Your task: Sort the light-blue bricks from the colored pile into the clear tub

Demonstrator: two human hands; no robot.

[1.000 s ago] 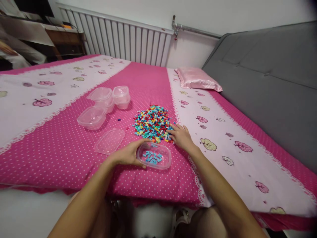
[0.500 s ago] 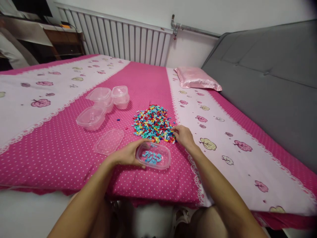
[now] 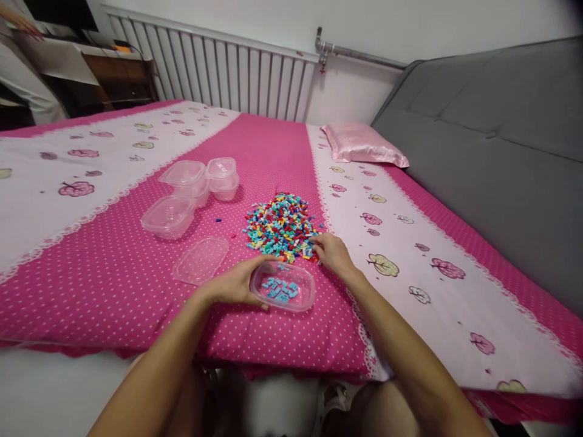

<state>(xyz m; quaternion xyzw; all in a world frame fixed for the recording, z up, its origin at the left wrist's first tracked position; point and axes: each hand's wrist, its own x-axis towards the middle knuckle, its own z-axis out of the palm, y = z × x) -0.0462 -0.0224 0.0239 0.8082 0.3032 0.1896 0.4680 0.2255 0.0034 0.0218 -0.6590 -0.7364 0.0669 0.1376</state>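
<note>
My left hand (image 3: 239, 283) curls around the left side of a clear plastic container (image 3: 304, 297), which rests on the bed near its front edge. Several light-blue toy bricks (image 3: 282, 289) lie inside it. Just beyond is a heap of small mixed-colour toy bricks (image 3: 282, 224). At the right edge of this heap is my right hand (image 3: 333, 254), its fingers bent together among the bricks. Whatever is between those fingertips is too small to make out. A clear plastic lid (image 3: 201, 260) lies flat left of my left hand.
Lidded clear containers (image 3: 168, 215) are grouped at the left of the heap. A stray dark-blue brick (image 3: 218, 220) lies between. The pink bedspread (image 3: 113, 261) covers the bed. A pink pillow (image 3: 364, 144) lies by the grey headboard (image 3: 478, 103). Another person's hand (image 3: 22, 24) shows at far left.
My right hand has shifted slightly left, further onto the heap's edge. My left hand and the container have stayed put. At far left, the other person's hand has come into view.
</note>
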